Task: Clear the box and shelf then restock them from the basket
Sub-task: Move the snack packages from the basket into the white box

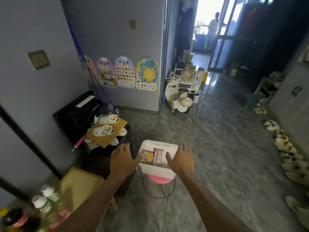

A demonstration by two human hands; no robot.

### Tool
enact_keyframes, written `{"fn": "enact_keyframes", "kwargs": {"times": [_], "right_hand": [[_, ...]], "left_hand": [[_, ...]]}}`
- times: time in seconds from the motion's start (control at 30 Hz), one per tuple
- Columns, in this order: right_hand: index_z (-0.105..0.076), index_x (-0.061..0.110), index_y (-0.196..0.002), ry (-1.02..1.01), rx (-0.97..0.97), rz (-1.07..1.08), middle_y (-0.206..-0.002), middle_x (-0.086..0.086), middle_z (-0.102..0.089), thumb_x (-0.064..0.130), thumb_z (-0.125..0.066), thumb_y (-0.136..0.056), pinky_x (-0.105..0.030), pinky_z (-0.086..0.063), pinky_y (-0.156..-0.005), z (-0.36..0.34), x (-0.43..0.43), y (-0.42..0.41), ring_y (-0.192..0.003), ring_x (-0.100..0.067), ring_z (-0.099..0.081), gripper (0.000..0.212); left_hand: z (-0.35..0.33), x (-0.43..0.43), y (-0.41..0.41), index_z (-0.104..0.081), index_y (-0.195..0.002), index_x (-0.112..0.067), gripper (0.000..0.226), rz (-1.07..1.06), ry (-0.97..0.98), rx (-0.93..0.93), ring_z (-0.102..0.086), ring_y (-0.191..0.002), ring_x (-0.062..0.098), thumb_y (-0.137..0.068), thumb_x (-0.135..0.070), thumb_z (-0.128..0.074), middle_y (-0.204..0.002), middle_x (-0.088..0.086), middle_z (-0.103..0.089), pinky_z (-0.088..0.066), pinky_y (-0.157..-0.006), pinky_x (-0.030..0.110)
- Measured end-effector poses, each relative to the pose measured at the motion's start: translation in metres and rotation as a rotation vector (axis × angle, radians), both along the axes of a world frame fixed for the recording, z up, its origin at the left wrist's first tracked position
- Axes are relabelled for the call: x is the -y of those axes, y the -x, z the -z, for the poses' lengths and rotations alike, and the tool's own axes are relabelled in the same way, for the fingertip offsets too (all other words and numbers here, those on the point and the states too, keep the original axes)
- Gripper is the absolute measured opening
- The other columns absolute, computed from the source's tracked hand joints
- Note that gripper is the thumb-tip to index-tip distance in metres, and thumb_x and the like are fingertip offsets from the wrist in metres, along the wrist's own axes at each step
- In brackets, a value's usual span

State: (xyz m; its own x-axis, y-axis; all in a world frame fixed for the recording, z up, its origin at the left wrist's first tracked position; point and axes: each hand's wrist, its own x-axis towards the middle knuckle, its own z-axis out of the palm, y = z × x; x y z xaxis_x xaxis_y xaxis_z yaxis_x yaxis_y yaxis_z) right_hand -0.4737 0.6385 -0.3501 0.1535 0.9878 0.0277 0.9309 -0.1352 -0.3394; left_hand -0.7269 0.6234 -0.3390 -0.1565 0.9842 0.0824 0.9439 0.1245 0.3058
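- One white rectangular box (157,172) stands open-topped on one round pink stool (159,179) with a wire ring base.
- Two packets lie inside the box: one orange-and-yellow printed packet (148,157) at its left side, and one pale pink packet (158,156) just beside it in the middle.
- The left hand (123,158) has its fingers spread and straight and grips nothing. It is just left of the box, with the thumb tip at the box's left wall.
- The right hand (181,157) is also spread and clasps nothing. It lies over the box's right rim with the thumb above the inside. Whether it presses on the rim I cannot tell.
- Two white-capped bottles with green labels (48,192) stand well left of the box, nearer the camera.
- One brown cardboard sheet (107,138), left of and beyond the box, carries two white child's sandals (104,129).
- Four bright animal-shaped picture charts (124,72) hang on the wall beyond the box.
- One cream toy scooter (179,101) stands on the floor well beyond the box, to its right.
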Motion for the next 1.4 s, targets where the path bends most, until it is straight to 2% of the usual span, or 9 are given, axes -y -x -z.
{"fn": "enact_keyframes", "kwargs": {"times": [0.23, 0.4, 0.53, 0.73, 0.9, 1.0, 1.17, 1.23, 1.4], "right_hand": [[-0.039, 0.010, -0.157, 0.104, -0.052, 0.085, -0.161, -0.013, -0.046, 0.071, -0.039, -0.090, -0.050, -0.039, -0.121, 0.037, -0.043, -0.033, -0.150, -0.035, -0.041, 0.091], [-0.034, 0.007, -0.160, 0.175, -0.092, 0.095, -0.167, -0.012, -0.039, 0.065, -0.046, -0.093, -0.051, -0.042, -0.120, 0.071, -0.105, -0.037, -0.154, -0.033, -0.035, 0.089], [-0.040, 0.007, -0.155, 0.260, -0.091, 0.146, -0.157, -0.014, -0.049, 0.067, -0.046, -0.095, -0.049, -0.046, -0.114, 0.101, -0.171, -0.035, -0.142, -0.033, -0.049, 0.085], [-0.032, 0.012, -0.164, 0.394, -0.074, 0.193, -0.163, -0.010, -0.046, 0.068, -0.050, -0.098, -0.046, -0.045, -0.118, 0.137, -0.242, -0.023, -0.144, -0.030, -0.051, 0.088], [-0.025, 0.014, -0.163, 0.474, -0.144, 0.188, -0.163, -0.007, -0.046, 0.070, -0.055, -0.092, -0.045, -0.052, -0.110, 0.206, -0.285, -0.020, -0.141, -0.028, -0.054, 0.095], [-0.035, 0.017, -0.158, 0.547, -0.137, 0.164, -0.164, -0.007, -0.043, 0.073, -0.055, -0.090, -0.043, -0.051, -0.111, 0.250, -0.301, -0.019, -0.144, -0.026, -0.050, 0.090], [-0.055, 0.026, -0.122, 0.667, -0.109, 0.024, -0.121, 0.001, -0.065, 0.072, -0.050, -0.092, -0.040, -0.057, -0.092, 0.345, -0.334, -0.011, -0.106, -0.018, -0.063, 0.055], [-0.053, 0.026, -0.124, 0.695, -0.162, -0.021, -0.117, 0.002, -0.063, 0.071, -0.052, -0.093, -0.038, -0.058, -0.091, 0.383, -0.346, -0.001, -0.101, -0.017, -0.062, 0.054], [-0.031, 0.027, -0.147, 0.692, -0.323, 0.058, -0.139, -0.002, -0.045, 0.075, -0.060, -0.085, -0.043, -0.053, -0.098, 0.458, -0.365, 0.023, -0.117, -0.022, -0.051, 0.084]], "left_hand": [[0.037, -0.067, -0.039, -0.051, -0.149, -0.014, 0.091, 0.033, 0.053, -0.029, -0.053, -0.140, 0.026, -0.090, -0.081, -0.039, -0.151, 0.008, -0.057, -0.040, -0.119, 0.047], [0.069, -0.145, -0.047, -0.058, -0.138, -0.014, 0.077, 0.098, 0.101, -0.080, -0.061, -0.126, 0.026, -0.092, -0.076, -0.050, -0.136, 0.007, -0.064, -0.045, -0.110, 0.046], [0.099, -0.221, -0.046, -0.057, -0.137, -0.016, 0.079, 0.135, 0.159, -0.068, -0.062, -0.124, 0.026, -0.091, -0.078, -0.049, -0.134, 0.007, -0.064, -0.046, -0.107, 0.045], [0.151, -0.312, -0.046, -0.058, -0.129, -0.020, 0.081, 0.149, 0.308, -0.082, -0.063, -0.108, 0.024, -0.086, -0.084, -0.032, -0.123, 0.005, -0.063, -0.050, -0.094, 0.044], [0.227, -0.361, -0.048, -0.050, -0.140, -0.021, 0.062, 0.123, 0.636, -0.174, -0.054, -0.128, 0.029, -0.096, -0.064, -0.043, -0.141, 0.007, -0.055, -0.040, -0.108, 0.054], [0.277, -0.380, -0.048, -0.046, -0.147, -0.021, 0.065, 0.116, 0.795, -0.210, -0.051, -0.133, 0.030, -0.097, -0.062, -0.047, -0.148, 0.007, -0.051, -0.037, -0.111, 0.053], [0.364, -0.419, -0.039, -0.044, -0.147, -0.023, 0.063, 0.094, 0.917, 0.060, -0.054, -0.132, 0.028, -0.096, -0.056, -0.063, -0.155, 0.005, -0.045, -0.050, -0.105, 0.047], [0.396, -0.435, -0.035, -0.037, -0.156, -0.020, 0.074, 0.190, 0.884, 0.077, -0.051, -0.139, 0.024, -0.097, -0.052, -0.069, -0.163, 0.001, -0.038, -0.050, -0.106, 0.043], [0.468, -0.449, -0.036, -0.018, -0.167, -0.021, 0.092, 0.416, 0.902, -0.201, -0.026, -0.157, 0.025, -0.096, -0.049, -0.071, -0.172, 0.001, -0.024, -0.028, -0.126, 0.047]]}}
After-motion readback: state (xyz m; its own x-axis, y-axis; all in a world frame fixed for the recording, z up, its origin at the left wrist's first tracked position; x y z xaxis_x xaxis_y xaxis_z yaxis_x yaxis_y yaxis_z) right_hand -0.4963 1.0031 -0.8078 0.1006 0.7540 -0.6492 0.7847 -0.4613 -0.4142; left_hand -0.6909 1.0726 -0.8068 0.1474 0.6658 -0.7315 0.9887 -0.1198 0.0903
